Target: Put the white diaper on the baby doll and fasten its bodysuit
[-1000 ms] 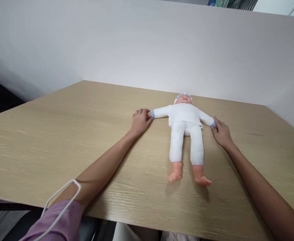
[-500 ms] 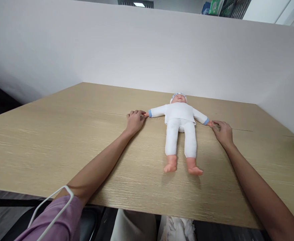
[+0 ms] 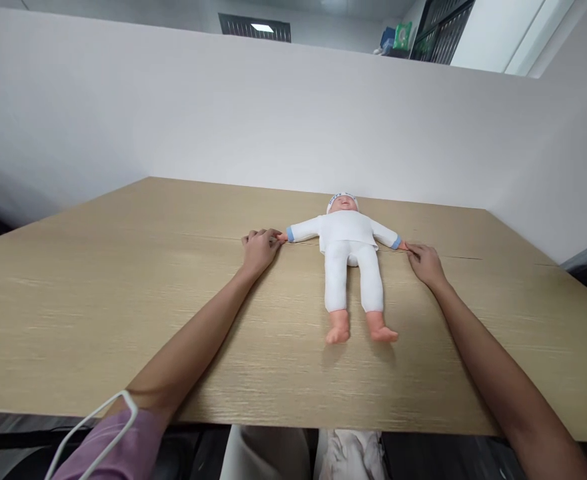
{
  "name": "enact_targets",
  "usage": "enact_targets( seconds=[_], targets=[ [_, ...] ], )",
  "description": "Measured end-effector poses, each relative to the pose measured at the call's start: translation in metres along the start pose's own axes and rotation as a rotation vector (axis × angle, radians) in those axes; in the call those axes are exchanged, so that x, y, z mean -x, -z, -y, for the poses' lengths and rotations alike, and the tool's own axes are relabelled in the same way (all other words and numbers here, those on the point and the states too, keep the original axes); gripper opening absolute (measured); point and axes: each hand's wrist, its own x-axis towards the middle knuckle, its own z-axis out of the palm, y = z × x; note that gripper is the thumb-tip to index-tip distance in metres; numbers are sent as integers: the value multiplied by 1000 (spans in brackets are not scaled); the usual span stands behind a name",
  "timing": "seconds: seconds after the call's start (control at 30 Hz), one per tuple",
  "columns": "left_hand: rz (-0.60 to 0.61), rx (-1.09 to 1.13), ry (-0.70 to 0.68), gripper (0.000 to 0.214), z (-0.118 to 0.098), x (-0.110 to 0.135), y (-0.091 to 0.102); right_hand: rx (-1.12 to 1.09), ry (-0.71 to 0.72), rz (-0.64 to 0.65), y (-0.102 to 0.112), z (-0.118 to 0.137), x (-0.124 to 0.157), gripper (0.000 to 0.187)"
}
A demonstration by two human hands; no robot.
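A baby doll (image 3: 349, 257) in white clothes and a white cap lies on its back on the wooden table (image 3: 123, 280), arms spread and bare feet toward me. My left hand (image 3: 258, 248) rests on the table with curled fingers, pinching the doll's small hand on the left side. My right hand (image 3: 426, 263) lies on the other side, its fingers pressed together at the doll's other hand. Both my forearms stretch across the table top.
White partition walls (image 3: 253, 120) close off the table at the back and on the right. A white cable (image 3: 91, 423) loops over my purple sleeve at the near edge. My lap shows below the table's front edge.
The camera has tilted up and pulled back, so doll and hands sit smaller and further left. Both hands have stayed at the doll's hands, now at their tips, no longer over the cuffs.
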Motion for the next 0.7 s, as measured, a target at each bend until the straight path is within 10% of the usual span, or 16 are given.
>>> enact_targets(
  seconds=[0.47,0.57,0.7],
  targets=[
    [-140,170,-1,40,-64,60,39,-45,-86,-104,40,85,37,58],
    [-156,293,-136,39,-95,120,64,-190,2,-221,74,138,72,49],
    [-113,769,-349,38,-116,267,76,-363,284,-323,119,199,187,36]
  ],
)
